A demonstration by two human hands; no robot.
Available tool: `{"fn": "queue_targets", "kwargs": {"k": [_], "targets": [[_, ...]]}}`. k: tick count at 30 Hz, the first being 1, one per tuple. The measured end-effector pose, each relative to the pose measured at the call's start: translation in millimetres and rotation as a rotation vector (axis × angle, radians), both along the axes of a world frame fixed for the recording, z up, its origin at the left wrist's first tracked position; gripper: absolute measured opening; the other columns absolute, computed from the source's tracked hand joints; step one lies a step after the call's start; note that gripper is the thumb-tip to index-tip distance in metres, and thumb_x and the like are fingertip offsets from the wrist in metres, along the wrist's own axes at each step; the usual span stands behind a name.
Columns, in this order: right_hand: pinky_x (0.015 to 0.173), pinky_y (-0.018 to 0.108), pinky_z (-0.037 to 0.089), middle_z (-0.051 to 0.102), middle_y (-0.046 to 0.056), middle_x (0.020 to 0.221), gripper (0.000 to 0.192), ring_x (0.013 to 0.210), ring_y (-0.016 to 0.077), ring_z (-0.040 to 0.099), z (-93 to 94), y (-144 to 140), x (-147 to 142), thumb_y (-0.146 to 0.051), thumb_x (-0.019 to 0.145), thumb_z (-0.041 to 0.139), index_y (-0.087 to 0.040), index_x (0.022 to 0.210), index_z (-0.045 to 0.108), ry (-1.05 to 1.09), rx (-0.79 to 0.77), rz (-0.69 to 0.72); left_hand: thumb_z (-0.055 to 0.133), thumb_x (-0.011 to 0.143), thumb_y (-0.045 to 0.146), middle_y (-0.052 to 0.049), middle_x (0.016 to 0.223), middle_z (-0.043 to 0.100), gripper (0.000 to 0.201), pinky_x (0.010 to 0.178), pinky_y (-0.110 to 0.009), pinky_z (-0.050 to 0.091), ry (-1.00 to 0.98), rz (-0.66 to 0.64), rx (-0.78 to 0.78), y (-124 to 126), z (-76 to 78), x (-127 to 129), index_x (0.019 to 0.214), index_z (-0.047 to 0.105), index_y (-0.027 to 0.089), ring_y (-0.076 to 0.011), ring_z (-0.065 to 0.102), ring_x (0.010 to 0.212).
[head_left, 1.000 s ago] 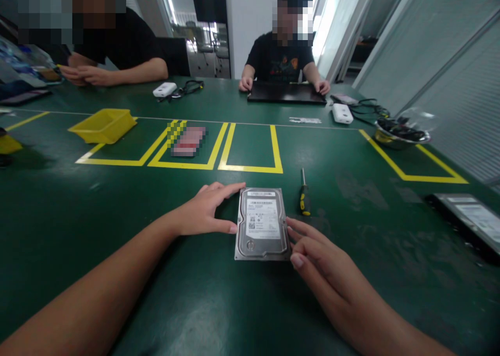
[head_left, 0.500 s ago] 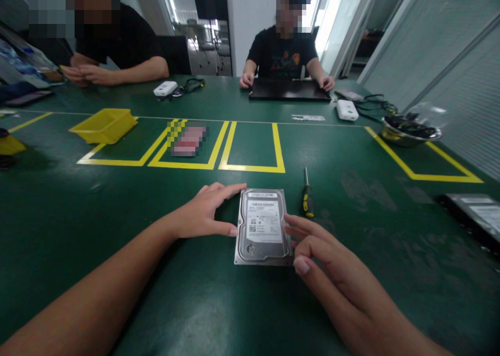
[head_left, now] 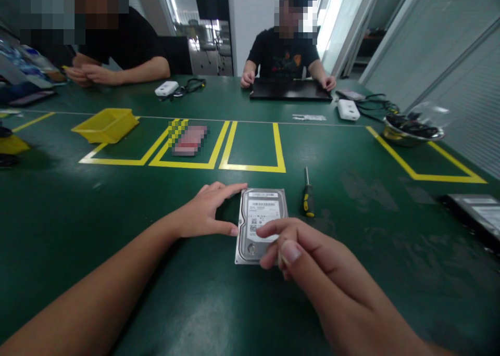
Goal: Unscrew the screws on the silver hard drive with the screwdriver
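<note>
— Looking down at the middle of the frame, I see a hard drive point(head_left: 261, 221) lying flat, label up, on a dark green table point(head_left: 117, 200). What do the hands show on your end?

— My left hand point(head_left: 205, 213) lies open, fingers spread along the drive's left edge, touching it, gripping nothing. My right hand point(head_left: 312, 262) sits over the drive's lower right corner with fingers curled; I cannot tell whether they pinch the drive or only rest on it.

— And the surface around it?

— A black and yellow screwdriver point(head_left: 308, 199) lies just right of the drive. Yellow tape point(head_left: 252, 167) marks boxes above centre; a yellow bin point(head_left: 105, 124) stands at upper left. A metal bowl point(head_left: 412, 132) with dark cables sits at upper right, and another flat drive point(head_left: 476, 215) lies at the right edge.

— The room?

— Two people in black shirts sit at the far side, one with hands on a black laptop point(head_left: 291, 90). Grey panelled walls run along the right, bright light behind.
</note>
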State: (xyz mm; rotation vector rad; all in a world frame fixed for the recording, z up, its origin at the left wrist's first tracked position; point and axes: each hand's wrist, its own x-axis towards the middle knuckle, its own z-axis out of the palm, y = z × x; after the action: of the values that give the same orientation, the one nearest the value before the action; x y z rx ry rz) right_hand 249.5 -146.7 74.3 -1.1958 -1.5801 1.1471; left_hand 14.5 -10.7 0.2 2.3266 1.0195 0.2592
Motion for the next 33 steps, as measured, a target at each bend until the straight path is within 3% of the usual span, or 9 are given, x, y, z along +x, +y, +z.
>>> {"fn": "queue_targets", "kwargs": {"k": [3,6,14,20,23,25,28,30,33], "targets": [[0.054,0.021,0.043,0.057,0.0,0.071,0.033,0.064,0.0106,0.05,-7.3,6,-11,-0.045,0.1,0.044,-0.021,0.08,0.056,0.097,-0.154,-0.01,0.07,0.073,0.072,-0.011,0.129,0.055,0.099,0.096,-0.045,0.04,-0.009,0.001,0.001,0,0.8,0,0.154,0.032,0.031,-0.0316,0.051,0.11],[0.053,0.022,0.038,0.051,-0.001,0.069,0.035,0.062,0.0105,0.046,-21.8,6,-22,-0.046,0.1,0.043,-0.02,0.078,0.051,0.121,-0.171,0.0,0.069,0.074,0.072,-0.011,0.128,0.056,0.098,0.095,-0.045,0.041,-0.007,-0.004,0.013,-1,1.7,0,0.154,0.032,0.03,-0.0313,0.052,0.109],[0.06,0.024,0.039,0.057,0.0,0.077,0.006,0.069,0.0114,0.052,-60.6,-8,-26,-0.02,0.092,0.049,-0.021,0.086,0.051,-0.115,0.295,0.173,0.072,0.072,0.072,-0.011,0.13,0.054,0.1,0.096,-0.045,0.04,-0.013,-0.005,0.003,-2,3.5,1,0.153,0.033,0.029,-0.0303,0.051,0.108],[0.064,0.025,0.045,0.061,0.001,0.08,0.004,0.071,0.0127,0.056,-68.4,-11,-13,-0.018,0.094,0.052,-0.021,0.096,0.05,-0.261,0.577,0.189,0.075,0.072,0.065,-0.011,0.142,0.049,0.1,0.101,-0.046,0.042,-0.04,-0.012,-0.055,1,4.0,-4,0.155,0.029,0.03,-0.0298,0.051,0.115],[0.068,0.025,0.046,0.064,0.002,0.084,0.006,0.075,0.013,0.057,-68.4,-9,-9,-0.016,0.094,0.054,-0.02,0.099,0.052,-0.311,0.622,0.143,0.073,0.08,0.055,-0.011,0.146,0.047,0.087,0.099,-0.041,0.045,-0.177,0.037,-0.074,0,5.3,-5,0.152,0.033,0.027,-0.0268,0.054,0.116],[0.067,0.024,0.045,0.064,0.001,0.083,0.005,0.074,0.0119,0.057,-66.7,-6,-7,-0.016,0.093,0.055,-0.019,0.097,0.054,-0.307,0.609,0.107,0.068,0.087,0.047,-0.01,0.134,0.057,0.064,0.092,-0.037,0.048,-0.301,0.104,-0.001,-4,8.3,-2,0.142,0.046,0.022,-0.0232,0.059,0.108],[0.061,0.023,0.042,0.062,0.0,0.077,0.004,0.067,0.0101,0.056,-61.8,-2,-4,-0.019,0.093,0.057,-0.02,0.089,0.057,-0.252,0.491,0.032,0.061,0.092,0.035,-0.005,0.096,0.065,0.021,0.079,-0.031,0.048,-0.385,0.159,0.252,-18,14.6,7,0.106,0.063,0.018,-0.017,0.061,0.087],[0.057,0.022,0.041,0.061,-0.001,0.073,0.009,0.063,0.0094,0.054,-58.8,2,-3,-0.022,0.093,0.057,-0.02,0.084,0.059,-0.208,0.362,-0.033,0.057,0.094,0.027,-0.001,0.08,0.063,0.013,0.069,-0.029,0.045,-0.349,0.162,0.426,-29,17.8,15,0.087,0.062,0.018,-0.0143,0.058,0.073],[0.055,0.022,0.04,0.06,-0.002,0.071,0.015,0.061,0.0093,0.054,-57.2,7,0,-0.027,0.093,0.058,-0.02,0.081,0.06,-0.146,0.224,-0.121,0.062,0.09,0.019,0.0,0.075,0.064,0.002,0.066,-0.028,0.045,-0.417,0.014,0.667,-43,18.1,25,0.089,0.063,0.017,-0.0133,0.058,0.069]]}}
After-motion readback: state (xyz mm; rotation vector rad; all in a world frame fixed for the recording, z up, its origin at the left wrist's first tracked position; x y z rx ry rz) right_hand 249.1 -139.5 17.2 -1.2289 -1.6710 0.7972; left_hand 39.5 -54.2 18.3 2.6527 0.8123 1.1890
